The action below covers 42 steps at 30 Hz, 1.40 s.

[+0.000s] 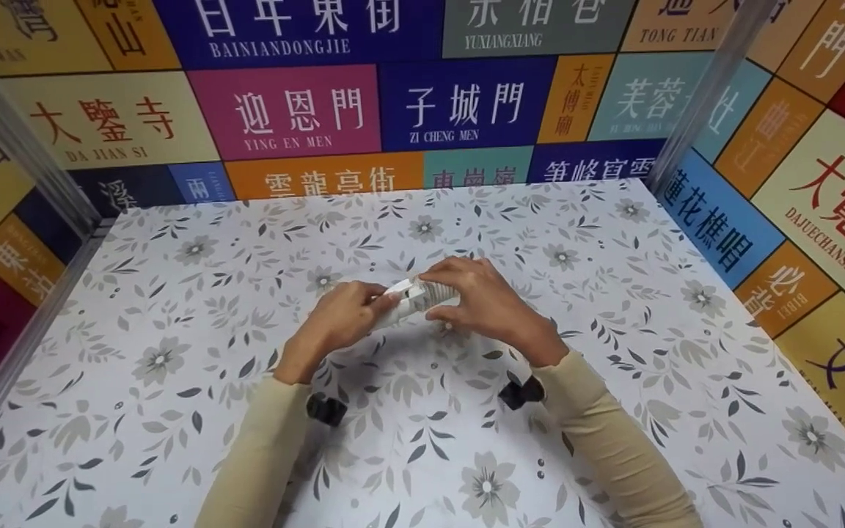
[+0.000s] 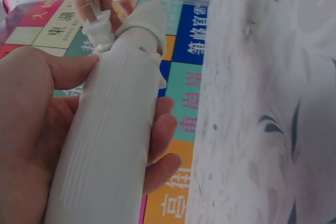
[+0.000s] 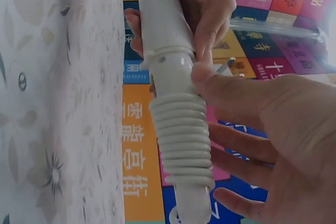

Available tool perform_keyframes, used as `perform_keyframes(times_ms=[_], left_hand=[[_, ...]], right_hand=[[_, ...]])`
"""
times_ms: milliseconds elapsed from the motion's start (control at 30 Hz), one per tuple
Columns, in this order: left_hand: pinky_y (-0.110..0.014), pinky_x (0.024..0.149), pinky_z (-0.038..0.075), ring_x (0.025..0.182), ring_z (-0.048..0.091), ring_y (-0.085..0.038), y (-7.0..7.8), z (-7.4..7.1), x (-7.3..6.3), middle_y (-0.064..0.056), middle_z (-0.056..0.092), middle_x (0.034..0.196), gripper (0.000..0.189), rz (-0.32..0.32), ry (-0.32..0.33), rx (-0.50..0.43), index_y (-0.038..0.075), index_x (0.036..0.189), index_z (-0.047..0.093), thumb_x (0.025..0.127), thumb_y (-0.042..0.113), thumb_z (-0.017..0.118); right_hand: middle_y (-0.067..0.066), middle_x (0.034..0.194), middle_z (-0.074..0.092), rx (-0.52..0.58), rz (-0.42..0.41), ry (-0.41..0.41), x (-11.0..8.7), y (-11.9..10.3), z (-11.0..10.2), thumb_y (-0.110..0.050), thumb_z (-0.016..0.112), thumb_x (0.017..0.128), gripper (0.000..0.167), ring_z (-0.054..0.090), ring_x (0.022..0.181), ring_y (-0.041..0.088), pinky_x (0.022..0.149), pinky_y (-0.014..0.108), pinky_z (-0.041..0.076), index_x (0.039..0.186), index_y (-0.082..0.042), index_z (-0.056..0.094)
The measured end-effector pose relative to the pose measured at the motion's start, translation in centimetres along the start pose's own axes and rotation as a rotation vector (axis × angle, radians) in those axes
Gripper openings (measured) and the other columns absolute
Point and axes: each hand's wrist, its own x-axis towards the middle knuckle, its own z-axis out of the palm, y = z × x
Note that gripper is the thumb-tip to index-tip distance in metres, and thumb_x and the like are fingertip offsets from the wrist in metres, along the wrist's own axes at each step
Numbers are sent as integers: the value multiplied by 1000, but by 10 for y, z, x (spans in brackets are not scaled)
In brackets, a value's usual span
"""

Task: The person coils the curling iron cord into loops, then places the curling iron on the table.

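A white cylindrical appliance (image 2: 105, 124) with a ribbed grip is held across the front of my body, raised off the table. My left hand (image 1: 342, 315) grips its thick body, thumb on one side and fingers round the other. Around its narrower end winds a white power cord (image 3: 181, 135) in several close turns. A two-prong plug (image 2: 100, 30) sticks out by the neck between body and coils. My right hand (image 1: 485, 301) curves about the coiled end, its thumb (image 3: 220, 85) at the neck near the plug and its other fingers beside the turns.
Under my hands lies a table (image 1: 246, 440) covered in white cloth with grey flowers and leaves. Colourful panels (image 1: 283, 110) with place names stand behind it and at both sides. Clear upright posts (image 1: 708, 95) mark the corners. Dark wrist cameras (image 1: 327, 409) hang below my sleeves.
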Motion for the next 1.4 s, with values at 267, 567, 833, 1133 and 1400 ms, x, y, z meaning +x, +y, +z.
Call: perform_keyframes(times_ms=[267,567,833,1133,1400], left_hand=[[-33,64,36,63,45,-17,-3,8,6,3,46,66,34,35,31,53,17,92,72,102,43,52],[-32,61,37,60,44,-16,-7,6,14,2,52,68,35,71,-34,64,16,112,75,102,42,54],[-40,84,49,86,62,-24,-16,-1,28,-11,69,99,48,40,-131,83,7,117,69,104,48,47],[-46,94,49,100,64,-30,-20,3,45,-16,69,112,53,27,-155,110,6,120,65,102,52,47],[-39,83,48,87,58,-24,-25,16,56,-13,67,101,50,19,-160,106,4,117,64,103,50,48]], right_hand=[[10,131,64,-61,97,-55,2,17,2,-27,82,83,54,58,124,30,107,53,38,133,-13,66],[9,115,71,-73,56,-54,3,36,3,-27,84,81,49,67,103,28,92,46,51,125,-10,71],[5,106,72,-123,81,-6,8,43,11,-33,84,80,45,68,95,27,88,46,52,119,-13,73],[5,107,72,-125,122,35,7,55,17,-31,85,78,43,67,94,26,87,45,52,116,-15,74],[8,108,73,-139,123,37,7,65,21,-29,84,79,39,68,96,29,87,47,52,113,-13,75]])
